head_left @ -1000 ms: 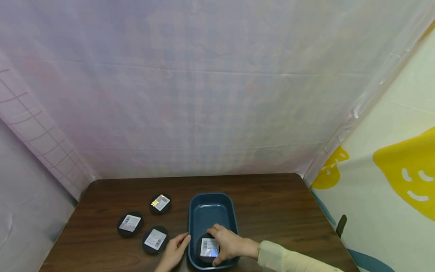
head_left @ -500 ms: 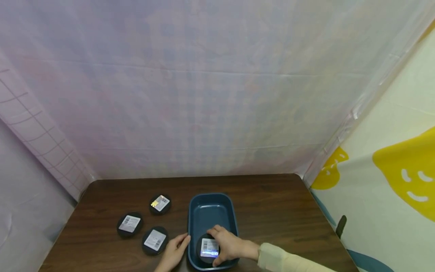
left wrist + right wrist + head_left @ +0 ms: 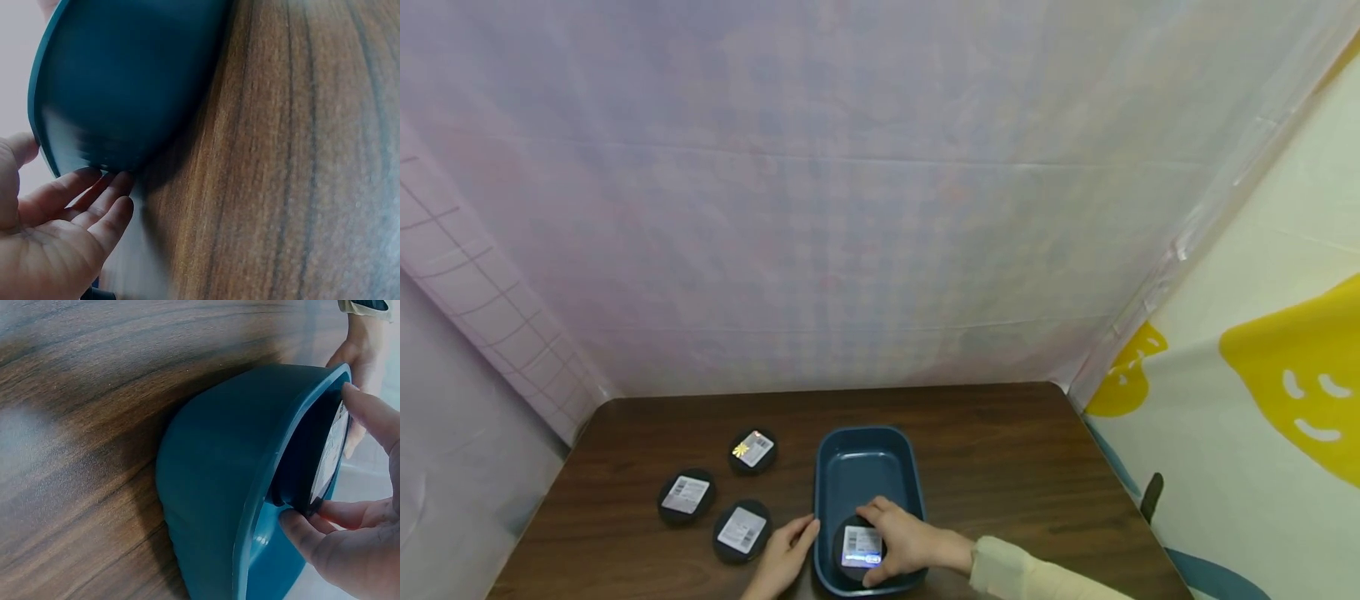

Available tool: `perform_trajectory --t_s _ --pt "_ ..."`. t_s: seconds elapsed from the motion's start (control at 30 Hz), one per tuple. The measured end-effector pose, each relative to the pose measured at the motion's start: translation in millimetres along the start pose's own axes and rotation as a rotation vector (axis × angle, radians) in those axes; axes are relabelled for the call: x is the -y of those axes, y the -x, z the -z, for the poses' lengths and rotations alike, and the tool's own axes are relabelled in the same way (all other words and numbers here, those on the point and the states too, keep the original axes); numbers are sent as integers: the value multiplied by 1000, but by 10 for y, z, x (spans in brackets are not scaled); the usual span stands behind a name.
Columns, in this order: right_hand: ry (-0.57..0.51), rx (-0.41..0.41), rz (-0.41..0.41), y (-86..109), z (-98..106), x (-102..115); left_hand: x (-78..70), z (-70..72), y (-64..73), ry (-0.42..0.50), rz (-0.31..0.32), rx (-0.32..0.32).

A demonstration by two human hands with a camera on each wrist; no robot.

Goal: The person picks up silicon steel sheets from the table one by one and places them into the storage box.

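Right hand (image 3: 906,542) curls its fingers round the black disc (image 3: 859,548) inside the blue tray (image 3: 827,467), while left hand (image 3: 786,554) rests straight fingers against its wall.

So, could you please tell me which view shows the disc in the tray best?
The head view: the disc lies label-up in the tray, held by the right hand. The right wrist view shows it edge-on; the left wrist view shows only the tray's outside.
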State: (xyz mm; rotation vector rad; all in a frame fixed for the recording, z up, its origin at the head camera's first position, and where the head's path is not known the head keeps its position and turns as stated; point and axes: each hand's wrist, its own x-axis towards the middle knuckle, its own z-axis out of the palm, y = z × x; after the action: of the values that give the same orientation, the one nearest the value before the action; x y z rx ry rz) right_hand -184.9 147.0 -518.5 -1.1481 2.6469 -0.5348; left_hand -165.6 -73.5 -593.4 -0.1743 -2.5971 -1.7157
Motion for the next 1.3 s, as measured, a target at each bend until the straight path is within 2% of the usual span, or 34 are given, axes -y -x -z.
perform_trajectory --t_s 0.43,0.67,0.87,0.97,1.1,1.17,1.3 --pt "-62 -173 35 4 -117 -7 -25 65 -8 -10 -24 8" --pt "-116 -229 31 -7 -174 -18 -34 98 -17 -7 -55 1" --pt "-167 -274 0 -13 -205 -26 -15 101 -25 7 -56 -22" --pt "-240 -312 -9 -6 -220 -40 -2 98 -33 7 -49 -37" --pt "-419 -386 -41 6 -230 -65 -6 105 -44 7 -22 -45" --pt "-507 -449 -66 10 -222 -79 -15 113 -47 -1 -17 -43" --pt "-608 -631 -136 31 -156 -68 -24 140 -49 -10 -41 -38"
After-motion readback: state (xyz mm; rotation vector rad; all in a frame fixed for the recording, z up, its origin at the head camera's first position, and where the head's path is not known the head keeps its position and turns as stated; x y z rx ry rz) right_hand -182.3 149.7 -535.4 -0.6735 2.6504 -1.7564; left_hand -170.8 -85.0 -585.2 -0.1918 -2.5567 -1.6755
